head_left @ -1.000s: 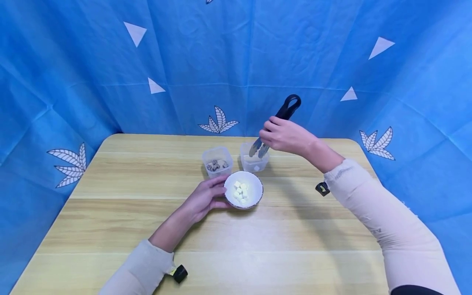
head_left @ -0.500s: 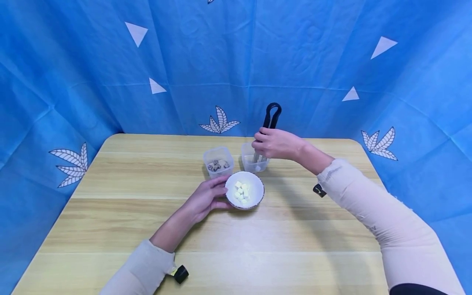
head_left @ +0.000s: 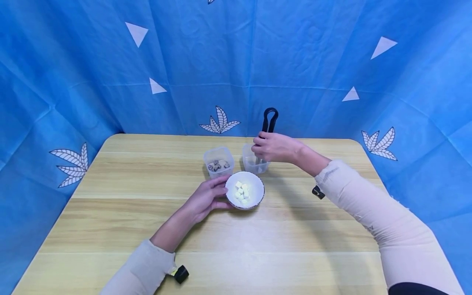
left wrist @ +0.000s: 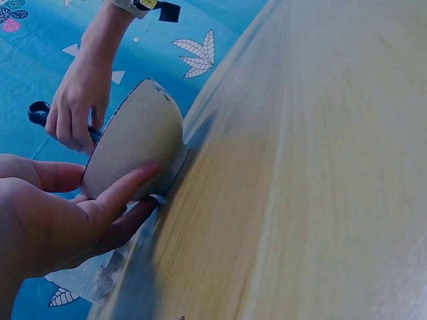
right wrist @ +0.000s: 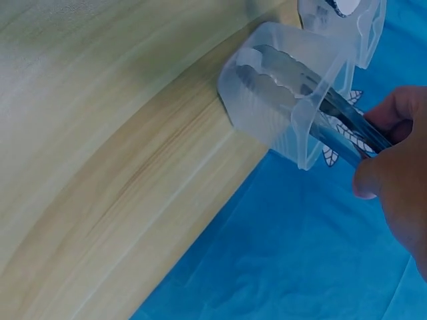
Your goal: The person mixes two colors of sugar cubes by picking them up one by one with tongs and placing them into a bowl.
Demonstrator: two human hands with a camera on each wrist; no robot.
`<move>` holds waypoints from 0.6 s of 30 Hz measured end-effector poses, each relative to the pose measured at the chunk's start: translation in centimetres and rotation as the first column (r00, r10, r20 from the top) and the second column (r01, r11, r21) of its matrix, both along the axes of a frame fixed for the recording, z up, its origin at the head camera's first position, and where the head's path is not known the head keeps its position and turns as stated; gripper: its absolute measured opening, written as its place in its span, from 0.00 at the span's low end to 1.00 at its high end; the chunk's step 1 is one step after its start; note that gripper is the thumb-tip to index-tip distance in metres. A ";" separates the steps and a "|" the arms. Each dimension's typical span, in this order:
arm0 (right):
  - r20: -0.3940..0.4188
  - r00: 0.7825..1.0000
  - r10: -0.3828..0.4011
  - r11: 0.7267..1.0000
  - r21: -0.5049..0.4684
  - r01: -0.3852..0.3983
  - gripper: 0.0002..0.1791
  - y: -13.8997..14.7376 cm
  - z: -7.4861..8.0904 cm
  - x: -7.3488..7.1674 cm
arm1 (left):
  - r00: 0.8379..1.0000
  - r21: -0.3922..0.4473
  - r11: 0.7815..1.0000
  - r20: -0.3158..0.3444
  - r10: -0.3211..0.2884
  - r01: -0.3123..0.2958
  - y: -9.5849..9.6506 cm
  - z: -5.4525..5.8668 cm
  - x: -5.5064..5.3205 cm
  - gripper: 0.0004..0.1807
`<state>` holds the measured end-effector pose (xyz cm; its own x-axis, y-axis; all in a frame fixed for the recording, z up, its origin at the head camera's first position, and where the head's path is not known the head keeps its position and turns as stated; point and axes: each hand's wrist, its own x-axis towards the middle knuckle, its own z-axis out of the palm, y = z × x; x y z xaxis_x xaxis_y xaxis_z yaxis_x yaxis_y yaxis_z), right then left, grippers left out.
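My left hand (head_left: 204,198) holds a white bowl (head_left: 256,187) by its left side, thumb and fingers around the wall. Several small white cubes (head_left: 239,195) lie in it. In the left wrist view the bowl (left wrist: 137,133) hides part of what stands behind it. My right hand (head_left: 278,148) grips a pair of tongs (head_left: 271,116) with black handles and metal arms. The right wrist view shows the scalloped tips of the tongs (right wrist: 287,70) inside a clear plastic container (right wrist: 247,110), close to a white piece (right wrist: 250,57) at its bottom.
Left of that container stands a second clear container (head_left: 218,155) with several greyish-brown pieces (head_left: 216,166). Both stand behind the bowl on a wooden table (head_left: 147,172). A blue patterned cloth (head_left: 199,61) hangs behind the table's far edge.
My right hand has moved left and down, and the tongs have turned upright, their tips going from above the right container down into it. My left hand and the bowl have stayed put.
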<state>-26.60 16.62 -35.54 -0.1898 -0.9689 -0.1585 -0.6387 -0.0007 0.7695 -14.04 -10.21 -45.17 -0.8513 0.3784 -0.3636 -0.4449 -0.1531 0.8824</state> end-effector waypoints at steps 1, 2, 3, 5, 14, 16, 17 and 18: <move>-0.003 1.000 -0.001 1.000 0.004 0.001 0.11 0.0 -0.1 0.0 | 1.000 0.000 1.000 0.001 0.001 -0.001 0.0 0.0 0.0 0.34; -0.006 1.000 -0.004 1.000 0.008 0.004 0.11 -0.1 -0.1 0.0 | 1.000 -0.001 1.000 0.001 0.002 -0.002 0.0 0.0 0.0 0.34; -0.009 1.000 -0.007 1.000 0.011 0.007 0.11 -0.1 -0.1 0.0 | 1.000 -0.001 1.000 0.002 0.004 -0.004 -0.1 0.0 0.0 0.34; -0.013 1.000 -0.021 1.000 0.019 0.022 0.12 -0.1 -0.1 0.1 | 1.000 -0.002 1.000 0.003 0.005 -0.005 0.0 0.1 0.0 0.34; -0.024 0.999 -0.036 0.999 -0.030 0.035 0.10 0.7 0.1 0.4 | 1.000 -0.002 1.000 -0.001 0.005 -0.005 0.0 0.0 0.0 0.34; -0.030 0.999 -0.037 0.998 -0.051 0.035 0.09 1.0 0.1 0.4 | 1.000 0.000 1.000 0.003 0.007 -0.007 0.0 0.0 0.0 0.34; -0.031 0.999 -0.038 0.997 -0.062 0.036 0.09 1.1 0.1 0.3 | 1.000 -0.001 1.000 0.006 0.010 -0.010 0.0 -0.1 0.0 0.34; -0.030 0.999 -0.041 0.997 -0.072 0.038 0.09 1.3 0.1 0.3 | 1.000 -0.002 1.000 0.006 0.011 -0.011 0.0 -0.1 0.0 0.34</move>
